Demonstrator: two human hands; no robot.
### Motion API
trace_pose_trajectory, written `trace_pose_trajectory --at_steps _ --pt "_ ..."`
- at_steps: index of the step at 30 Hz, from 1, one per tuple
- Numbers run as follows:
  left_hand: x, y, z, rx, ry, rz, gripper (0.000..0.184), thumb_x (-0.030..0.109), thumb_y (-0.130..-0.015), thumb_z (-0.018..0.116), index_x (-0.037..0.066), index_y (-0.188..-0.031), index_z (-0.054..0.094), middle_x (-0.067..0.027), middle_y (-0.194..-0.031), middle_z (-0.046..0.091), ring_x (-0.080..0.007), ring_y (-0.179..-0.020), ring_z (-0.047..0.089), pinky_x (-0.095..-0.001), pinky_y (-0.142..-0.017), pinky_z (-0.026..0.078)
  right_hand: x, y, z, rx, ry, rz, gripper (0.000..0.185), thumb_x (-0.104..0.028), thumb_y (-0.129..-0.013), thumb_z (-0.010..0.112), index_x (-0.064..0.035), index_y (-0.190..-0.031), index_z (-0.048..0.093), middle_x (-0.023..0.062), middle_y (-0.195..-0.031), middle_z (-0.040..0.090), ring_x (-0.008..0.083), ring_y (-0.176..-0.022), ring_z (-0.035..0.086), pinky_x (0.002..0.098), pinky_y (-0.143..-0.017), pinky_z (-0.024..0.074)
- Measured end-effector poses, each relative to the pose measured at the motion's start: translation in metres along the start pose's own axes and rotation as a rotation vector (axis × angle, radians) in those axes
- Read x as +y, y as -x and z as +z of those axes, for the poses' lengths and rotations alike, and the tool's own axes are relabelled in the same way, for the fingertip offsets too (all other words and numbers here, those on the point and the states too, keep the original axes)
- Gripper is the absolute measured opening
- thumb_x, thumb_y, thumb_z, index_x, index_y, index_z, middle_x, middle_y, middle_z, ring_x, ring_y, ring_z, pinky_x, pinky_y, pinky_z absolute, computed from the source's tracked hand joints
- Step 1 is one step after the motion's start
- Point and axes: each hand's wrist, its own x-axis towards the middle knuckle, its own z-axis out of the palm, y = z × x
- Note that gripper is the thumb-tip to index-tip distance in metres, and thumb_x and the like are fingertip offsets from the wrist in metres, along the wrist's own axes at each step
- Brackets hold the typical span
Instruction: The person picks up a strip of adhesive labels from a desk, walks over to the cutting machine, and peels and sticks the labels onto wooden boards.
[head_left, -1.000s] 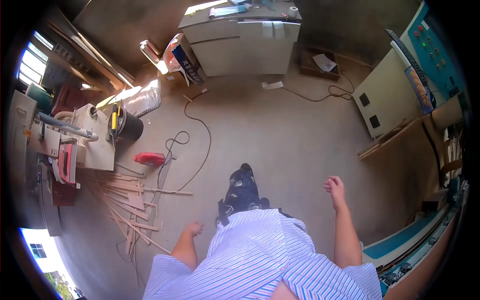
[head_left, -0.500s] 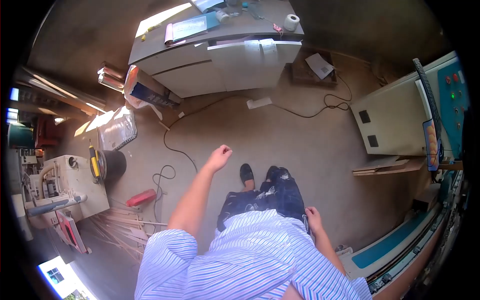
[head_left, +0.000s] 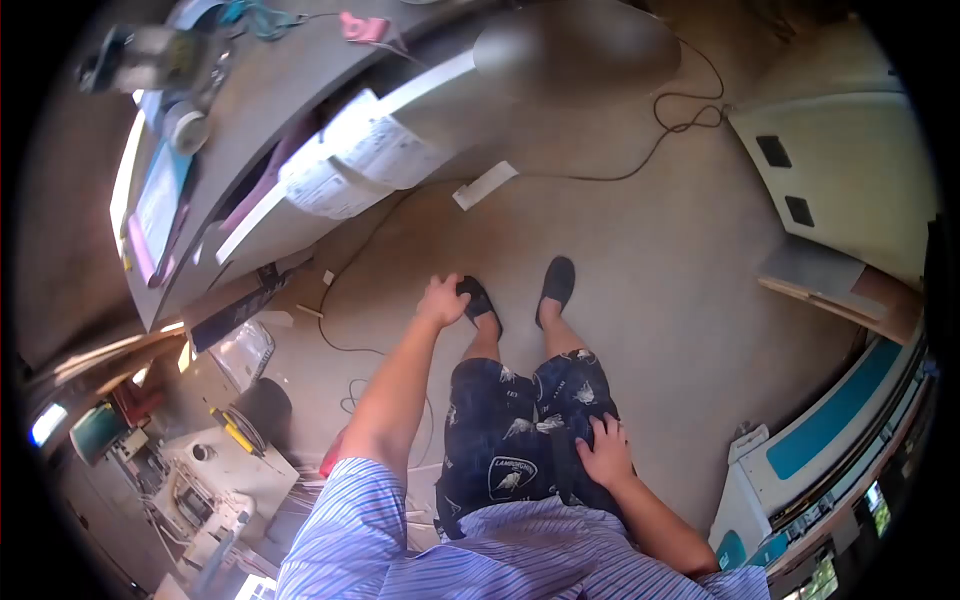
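Note:
My left hand (head_left: 440, 300) hangs out in front of me above the floor, fingers loosely apart and holding nothing. In the view it overlaps the edge of my left dark shoe (head_left: 481, 305). My right hand (head_left: 606, 455) lies flat with spread fingers against the thigh of my dark patterned shorts (head_left: 510, 430). Nearest ahead is a desk (head_left: 265, 125) with a white panel or drawer front (head_left: 440, 90) along its side, on which printed paper sheets (head_left: 365, 150) hang.
A cable (head_left: 590, 179) runs across the floor past a white strip (head_left: 486, 186). Pale cabinet (head_left: 840, 170), boards (head_left: 835, 285) and a long teal-topped machine (head_left: 835, 410) stand right. Left are a dark bucket (head_left: 262, 405) and a pale machine (head_left: 205, 480). Pink scissors-like handles (head_left: 363, 27) lie on the desk.
My view has turned and come closer to the desk, which now fills the upper left. My right hand has moved onto the front of my shorts. My left hand's fingers have loosened.

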Motion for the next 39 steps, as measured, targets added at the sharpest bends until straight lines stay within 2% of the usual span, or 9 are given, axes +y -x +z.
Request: trace_pose_trajectory --at_steps 5,9,16,19,21,22,29,33,39 --pt "-0.096 -0.253 0.136 -0.067 -0.637 0.341 0.058 0.041 -0.089 0.052 0.014 -0.139 0.049 -0.0204 -0.154 0.028 -0.0430 -0.137 0.032 -0.0539 -0.112 0.030 -0.036 -0.032 0.021 0.199 -0.012 0.122 0.062 -0.031 -0.071 0.066 -0.0006 -0.122 0.048 0.0268 -0.136 0.040 0.0467 -0.129 0.034 0.0599 -0.107 0.0255" --pt "-0.085 -0.357 0.171 0.025 -0.656 0.219 0.064 0.033 -0.087 0.055 0.014 -0.146 0.037 -0.0237 -0.153 0.027 -0.0471 -0.136 0.032 -0.0552 -0.110 0.032 -0.028 -0.057 0.050 0.285 -0.171 0.209 0.058 -0.026 -0.066 0.065 -0.0003 -0.115 0.049 0.0276 -0.133 0.041 0.0495 -0.127 0.035 0.0615 -0.105 0.0271" --pt "-0.041 -0.385 0.142 0.085 -0.439 0.009 0.064 0.021 -0.086 0.057 0.007 -0.144 0.034 -0.0271 -0.149 0.032 -0.0427 -0.134 0.038 -0.0529 -0.105 0.038 -0.036 -0.071 0.049 0.375 -0.152 0.245 0.063 -0.028 -0.063 0.070 -0.0016 -0.117 0.052 0.0310 -0.127 0.047 0.0505 -0.112 0.046 0.0582 -0.096 0.0387" --pt "-0.037 -0.345 0.127 0.062 -0.091 -0.054 0.060 0.019 -0.085 0.057 -0.001 -0.138 0.038 -0.0272 -0.144 0.037 -0.0392 -0.132 0.041 -0.0504 -0.105 0.039 -0.040 -0.051 0.050 0.368 -0.210 0.229 0.056 -0.018 -0.063 0.064 0.0007 -0.114 0.048 0.0298 -0.130 0.041 0.0489 -0.119 0.040 0.0580 -0.099 0.0325" --pt "-0.012 -0.295 0.109 0.225 -0.428 0.220 0.059 0.016 -0.083 0.059 -0.006 -0.135 0.041 -0.0274 -0.139 0.043 -0.0405 -0.128 0.043 -0.0479 -0.108 0.036 -0.052 -0.055 0.032 0.329 -0.238 0.262 0.051 -0.014 -0.064 0.062 0.0004 -0.111 0.049 0.0289 -0.128 0.042 0.0472 -0.118 0.041 0.0549 -0.100 0.0328" --pt "-0.006 -0.252 0.115 0.372 -0.283 0.320 0.063 0.014 -0.082 0.060 -0.005 -0.138 0.039 -0.0280 -0.138 0.043 -0.0434 -0.129 0.041 -0.0487 -0.110 0.032 -0.047 -0.048 0.035 0.344 -0.248 0.254 0.050 -0.012 -0.065 0.062 0.0001 -0.112 0.049 0.0274 -0.126 0.043 0.0459 -0.116 0.042 0.0533 -0.100 0.0329" --pt "0.102 0.078 -0.011 0.260 0.302 0.452 0.066 0.014 -0.083 0.057 -0.002 -0.142 0.034 -0.0234 -0.149 0.035 -0.0408 -0.131 0.042 -0.0447 -0.107 0.038 -0.039 -0.028 0.009 0.379 -0.666 0.088 0.041 -0.016 -0.086 0.065 -0.0005 -0.121 0.051 0.0181 -0.116 0.057 0.0324 -0.109 0.054 0.0388 -0.095 0.0430" --pt "0.132 0.230 -0.091 0.258 0.492 0.656 0.061 0.012 -0.085 0.059 0.000 -0.141 0.038 -0.0205 -0.146 0.041 -0.0373 -0.132 0.043 -0.0402 -0.106 0.038 -0.100 0.004 -0.090 0.053 -1.548 -0.003 0.055 -0.034 -0.097 0.054 -0.0048 -0.139 0.035 0.0200 -0.124 0.054 0.0323 -0.112 0.056 0.0415 -0.092 0.0485" --pt "0.087 0.322 -0.162 0.068 1.180 0.597 0.051 0.005 -0.088 0.060 -0.001 -0.136 0.046 -0.0135 -0.133 0.054 -0.0231 -0.121 0.052 -0.0363 -0.104 0.040 -0.187 0.043 -0.132 -0.202 -1.725 -0.245 0.062 -0.041 -0.096 0.051 -0.0123 -0.145 0.025 0.0218 -0.132 0.048 0.0380 -0.114 0.056 0.0517 -0.093 0.0476"
